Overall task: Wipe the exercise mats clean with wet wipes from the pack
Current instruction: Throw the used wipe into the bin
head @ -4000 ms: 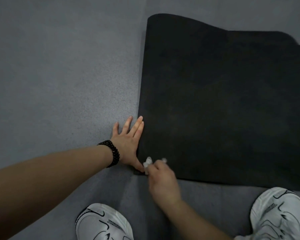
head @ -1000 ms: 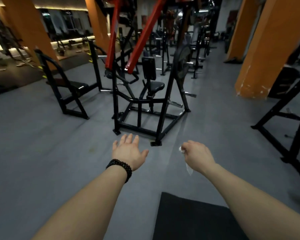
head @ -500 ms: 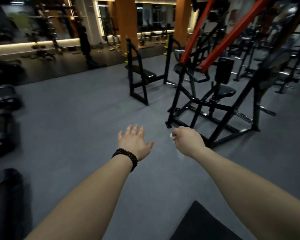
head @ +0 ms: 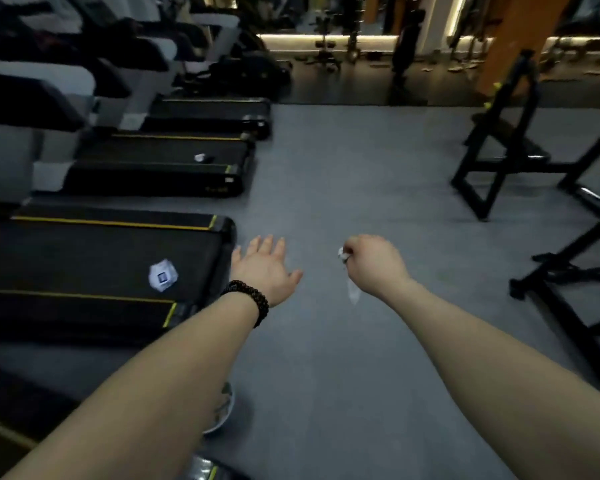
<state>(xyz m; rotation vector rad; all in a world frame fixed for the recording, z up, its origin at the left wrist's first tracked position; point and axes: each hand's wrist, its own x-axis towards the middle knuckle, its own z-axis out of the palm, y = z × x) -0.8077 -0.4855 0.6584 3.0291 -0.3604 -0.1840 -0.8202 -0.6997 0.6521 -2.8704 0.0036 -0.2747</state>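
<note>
Two hands (head: 321,268) over open floor (head: 343,174)

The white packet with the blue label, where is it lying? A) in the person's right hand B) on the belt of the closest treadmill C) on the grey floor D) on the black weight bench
B: the white packet lies flat on the dark belt of the closest treadmill, to the left of the open left hand, while the right hand grips only a crumpled wipe.
</note>
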